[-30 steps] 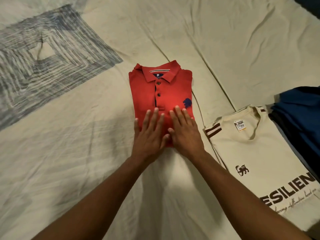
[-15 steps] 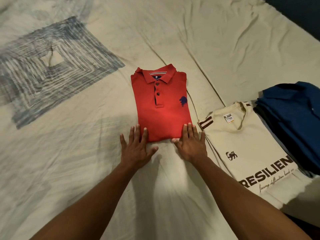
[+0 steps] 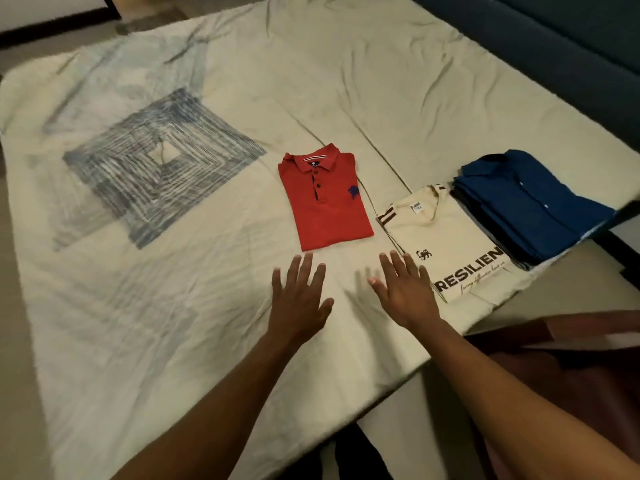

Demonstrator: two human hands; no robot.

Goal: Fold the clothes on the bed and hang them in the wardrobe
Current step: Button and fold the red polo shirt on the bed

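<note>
Cream bedsheet (image 3: 398, 98), creased throughout, covers the bed and fills most of the view; a blue-grey square print (image 3: 159, 168) sits on its left half. Dark blue upholstery (image 3: 571, 36) runs along the far right edge of the bed, and a strip of floor (image 3: 52, 12) shows at the far left corner.

Red polo shirt (image 3: 327, 206) lies folded into a neat rectangle near the middle of the sheet, collar toward the far side, placket buttons and a dark chest emblem facing up. To its right, just beside it but apart, lies a folded cream T-shirt (image 3: 450, 244) with striped sleeve trim, a neck label, a small animal logo and dark lettering reading "RESILIEN". Right of that, at the bed's right edge, rests a stack of folded dark clothes topped by a blue shirt (image 3: 530, 206); the stack's near left corner overlaps or touches the cream T-shirt.

Left hand (image 3: 299, 296) is on the near side of the red polo shirt, palm down, fingers straight and spread, holding nothing and clear of the garment. Right hand (image 3: 403, 289) is likewise palm down with fingers straight and spread, holding nothing; its outer fingers overlap the cream T-shirt's left edge in this view, and contact cannot be determined. Both hands are motion-blurred. Maroon fabric (image 3: 571, 358) occupies the near right corner, off the bed.
</note>
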